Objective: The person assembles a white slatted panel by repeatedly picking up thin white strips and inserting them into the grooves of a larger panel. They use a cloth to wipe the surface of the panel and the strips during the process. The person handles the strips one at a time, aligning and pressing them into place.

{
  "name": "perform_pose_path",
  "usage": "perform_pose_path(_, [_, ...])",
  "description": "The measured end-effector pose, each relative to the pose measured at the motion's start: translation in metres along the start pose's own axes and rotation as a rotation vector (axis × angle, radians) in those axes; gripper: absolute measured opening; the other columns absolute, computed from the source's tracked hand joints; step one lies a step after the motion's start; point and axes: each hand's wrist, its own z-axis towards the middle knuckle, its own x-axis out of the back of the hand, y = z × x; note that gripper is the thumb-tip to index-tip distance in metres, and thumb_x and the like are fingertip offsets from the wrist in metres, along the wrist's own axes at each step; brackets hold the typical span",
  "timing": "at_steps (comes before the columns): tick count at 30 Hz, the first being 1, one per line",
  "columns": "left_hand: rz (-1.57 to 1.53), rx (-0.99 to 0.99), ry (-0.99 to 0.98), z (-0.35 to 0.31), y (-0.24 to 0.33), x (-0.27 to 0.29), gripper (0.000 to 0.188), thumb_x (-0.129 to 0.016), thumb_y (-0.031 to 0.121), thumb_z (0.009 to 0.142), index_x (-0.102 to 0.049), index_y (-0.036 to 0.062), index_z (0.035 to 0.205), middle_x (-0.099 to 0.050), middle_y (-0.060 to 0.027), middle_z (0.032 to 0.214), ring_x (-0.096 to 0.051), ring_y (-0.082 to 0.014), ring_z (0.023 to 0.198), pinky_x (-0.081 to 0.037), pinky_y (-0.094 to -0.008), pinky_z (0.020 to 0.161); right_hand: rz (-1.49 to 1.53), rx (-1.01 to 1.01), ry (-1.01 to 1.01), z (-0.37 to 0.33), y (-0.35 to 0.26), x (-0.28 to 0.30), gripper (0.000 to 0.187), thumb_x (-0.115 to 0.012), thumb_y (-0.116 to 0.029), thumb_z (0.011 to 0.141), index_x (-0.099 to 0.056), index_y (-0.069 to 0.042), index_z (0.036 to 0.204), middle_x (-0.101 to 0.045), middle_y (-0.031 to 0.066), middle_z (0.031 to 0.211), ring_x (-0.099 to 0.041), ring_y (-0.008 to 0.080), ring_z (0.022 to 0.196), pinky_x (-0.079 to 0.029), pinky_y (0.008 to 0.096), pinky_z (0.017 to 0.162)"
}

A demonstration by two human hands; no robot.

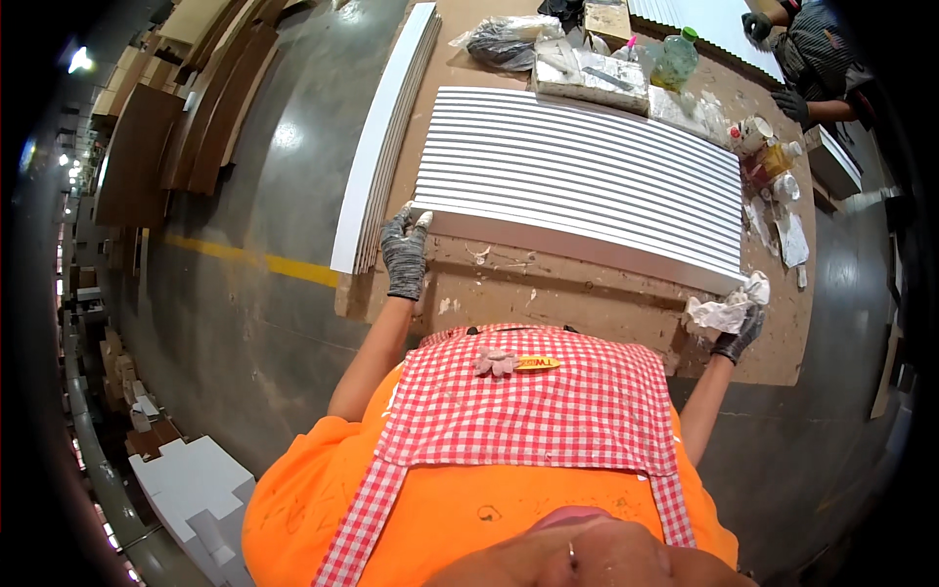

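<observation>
A row of long white slats point(577, 176) with dark lines between them lies across the worktable point(587, 303). The nearest one shows a brownish front side. My left hand point(404, 256), in a grey glove with pale, stained fingertips, has its thumb and fingers at the near left corner of that slat, gripping its end. At the near right corner, my right hand point(740, 335), in a dark glove, holds a crumpled white cloth point(722, 313). The cloth reaches up to the slat's end and hides most of the right fingers.
A stack of long white boards point(377, 147) lies along the table's left edge. Behind the slats are a paint-smeared block point(592, 78), a plastic bag point(504, 44) and a green-capped bottle point(675, 61). Containers point(768, 161) stand at the right. Another gloved person point(827, 64) works at the far right.
</observation>
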Motion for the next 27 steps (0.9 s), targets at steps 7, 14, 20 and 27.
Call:
perform_pose_path(7, [-0.048, -0.037, -0.012, 0.014, 0.015, -0.039, 0.022, -0.072, 0.014, 0.080, -0.068, 0.0002, 0.096, -0.066, -0.0068, 0.089, -0.060, -0.0148, 0.083, -0.047, -0.0292, 0.082, -0.416, 0.098, 0.045, 0.058, -0.055, -0.030, 0.028, -0.058, -0.022, 0.087, -0.062, 0.001, 0.102, -0.062, 0.0083, 0.093, -0.057, 0.0185, 0.080, -0.048, 0.0343, 0.069])
perform_pose_path(14, [-0.082, 0.115, -0.107, 0.018, 0.010, -0.050, 0.026, -0.065, 0.009, 0.085, -0.066, 0.0023, 0.110, -0.066, -0.0042, 0.092, -0.060, -0.0129, 0.085, -0.049, -0.0287, 0.082, -0.832, 0.201, 0.053, 0.084, -0.060, -0.045, 0.036, -0.060, -0.032, 0.087, -0.062, 0.002, 0.100, -0.062, 0.0078, 0.090, -0.057, 0.0170, 0.074, -0.048, 0.0322, 0.064])
perform_pose_path(20, [0.760, -0.513, -0.111, 0.011, 0.023, -0.027, 0.074, -0.081, 0.045, 0.065, -0.056, 0.0114, 0.126, -0.048, -0.0142, 0.130, -0.041, -0.0286, 0.124, -0.027, -0.0450, 0.107, -0.903, 0.141, -0.432, -0.027, -0.072, -0.172, 0.034, -0.057, -0.033, 0.090, -0.059, -0.002, 0.106, -0.058, 0.0084, 0.088, -0.056, 0.0156, 0.073, -0.050, 0.0303, 0.064])
perform_pose_path(27, [0.552, -0.685, -0.223, 0.036, -0.022, -0.036, 0.083, -0.080, 0.060, 0.051, -0.062, 0.0156, 0.119, -0.041, -0.0131, 0.140, -0.029, -0.0305, 0.133, -0.014, -0.0471, 0.111, -1.243, 1.156, -1.121, -0.196, 0.030, -0.298, 0.030, -0.054, -0.015, 0.085, -0.051, -0.011, 0.115, -0.052, 0.0154, 0.122, -0.048, 0.0332, 0.116, -0.035, 0.0452, 0.105])
